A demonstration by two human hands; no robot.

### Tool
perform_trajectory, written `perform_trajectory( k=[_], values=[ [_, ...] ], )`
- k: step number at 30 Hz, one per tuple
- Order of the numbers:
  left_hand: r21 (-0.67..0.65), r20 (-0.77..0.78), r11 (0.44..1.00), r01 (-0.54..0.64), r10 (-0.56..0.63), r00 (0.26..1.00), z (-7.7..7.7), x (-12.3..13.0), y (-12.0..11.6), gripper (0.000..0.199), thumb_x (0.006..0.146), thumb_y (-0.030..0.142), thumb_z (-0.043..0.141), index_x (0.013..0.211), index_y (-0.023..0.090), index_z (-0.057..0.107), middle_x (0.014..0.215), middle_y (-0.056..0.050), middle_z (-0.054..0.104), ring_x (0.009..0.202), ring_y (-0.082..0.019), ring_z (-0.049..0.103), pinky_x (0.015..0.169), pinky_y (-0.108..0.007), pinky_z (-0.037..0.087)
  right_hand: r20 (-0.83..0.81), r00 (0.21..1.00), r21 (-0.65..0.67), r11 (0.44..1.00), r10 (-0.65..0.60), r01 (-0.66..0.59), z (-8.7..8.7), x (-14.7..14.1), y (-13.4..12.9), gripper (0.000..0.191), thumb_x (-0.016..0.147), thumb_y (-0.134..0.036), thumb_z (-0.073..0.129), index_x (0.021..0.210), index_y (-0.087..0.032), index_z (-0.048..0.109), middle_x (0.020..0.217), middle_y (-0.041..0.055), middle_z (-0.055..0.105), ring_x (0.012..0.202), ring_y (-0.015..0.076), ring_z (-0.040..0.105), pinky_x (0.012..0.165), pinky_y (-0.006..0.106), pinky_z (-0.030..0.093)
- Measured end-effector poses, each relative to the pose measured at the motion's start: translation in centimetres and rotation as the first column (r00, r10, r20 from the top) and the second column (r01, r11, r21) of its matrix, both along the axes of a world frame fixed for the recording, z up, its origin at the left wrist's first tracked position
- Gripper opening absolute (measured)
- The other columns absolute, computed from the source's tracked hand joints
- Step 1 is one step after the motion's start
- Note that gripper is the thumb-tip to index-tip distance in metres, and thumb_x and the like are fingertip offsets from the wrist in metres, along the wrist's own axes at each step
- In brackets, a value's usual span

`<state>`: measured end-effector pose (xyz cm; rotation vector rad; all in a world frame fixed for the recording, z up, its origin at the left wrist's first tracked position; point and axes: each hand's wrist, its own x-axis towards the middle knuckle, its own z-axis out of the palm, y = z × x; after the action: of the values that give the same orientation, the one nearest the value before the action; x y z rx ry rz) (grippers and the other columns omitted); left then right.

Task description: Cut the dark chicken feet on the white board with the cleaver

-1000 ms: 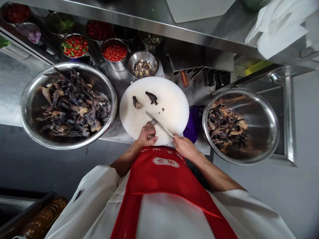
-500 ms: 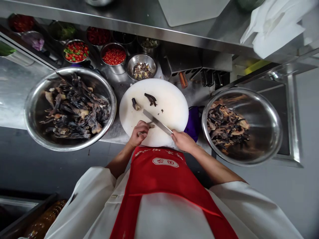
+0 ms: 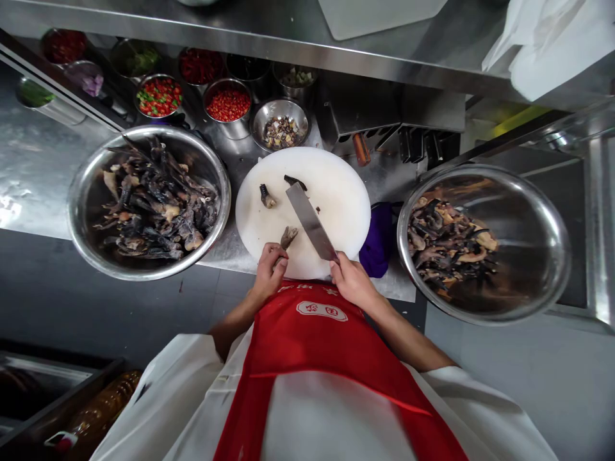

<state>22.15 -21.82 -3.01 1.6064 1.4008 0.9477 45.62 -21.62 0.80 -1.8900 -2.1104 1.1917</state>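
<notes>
My left hand (image 3: 271,272) is closed in a pinch on a greyish poultry foot (image 3: 289,237) at the near edge of the round white cutting board (image 3: 339,192). My right hand (image 3: 352,278) grips the handle of a cleaver (image 3: 311,221). Its wide blade slants up and left over the board, to the right of the poultry foot and apart from it. Farther back on the board lie a short dark meat piece (image 3: 268,196) and another dark piece (image 3: 295,181), partly covered by the blade tip.
Left stands a steel bowl (image 3: 77,234) of dark poultry pieces; right, another steel bowl (image 3: 533,240) holds smaller cut pieces. Behind the board are a small bowl (image 3: 302,114), pots of chopped peppers (image 3: 227,104) and a knife rack (image 3: 384,115). A purple cloth (image 3: 377,246) lies beside the board.
The cleaver has swung steeper and now partly covers the far dark piece. My left hand has turned, and the poultry foot now points up and away. The whole view has shifted slightly.
</notes>
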Motion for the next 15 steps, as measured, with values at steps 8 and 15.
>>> perform_trajectory(
  k=[8, 15],
  values=[
    [0.058, -0.107, 0.996, 0.067, -0.06, 0.992, 1.2, 3.6, 1.4, 0.026, 0.093, 0.037, 0.042, 0.076, 0.02, 0.053, 0.078, -0.005, 0.054, 0.079, -0.019, 0.053, 0.071, -0.035, 0.045, 0.061, 0.997, 0.08, 0.996, -0.041, 0.036, -0.7, -4.6, 1.5, 0.025, 0.096, -0.025, 0.029, 0.11, -0.015, 0.046, 0.091, 0.0127, 0.07, 0.083, 0.0252, 0.066, 0.07, 0.03, 0.042],
    [0.104, -0.104, 0.992, 0.075, -0.064, 0.992, 0.9, 3.3, 1.7, 0.028, 0.094, 0.037, 0.039, 0.075, 0.02, 0.051, 0.076, -0.004, 0.054, 0.076, -0.018, 0.053, 0.069, -0.034, 0.044, 0.126, 0.989, -0.054, 0.996, 0.076, -0.069, -0.2, -6.4, 1.7, 0.026, 0.096, -0.02, 0.031, 0.117, -0.011, 0.043, 0.091, 0.0139, 0.07, 0.085, 0.0256, 0.067, 0.07, 0.031, 0.043]
  ],
)
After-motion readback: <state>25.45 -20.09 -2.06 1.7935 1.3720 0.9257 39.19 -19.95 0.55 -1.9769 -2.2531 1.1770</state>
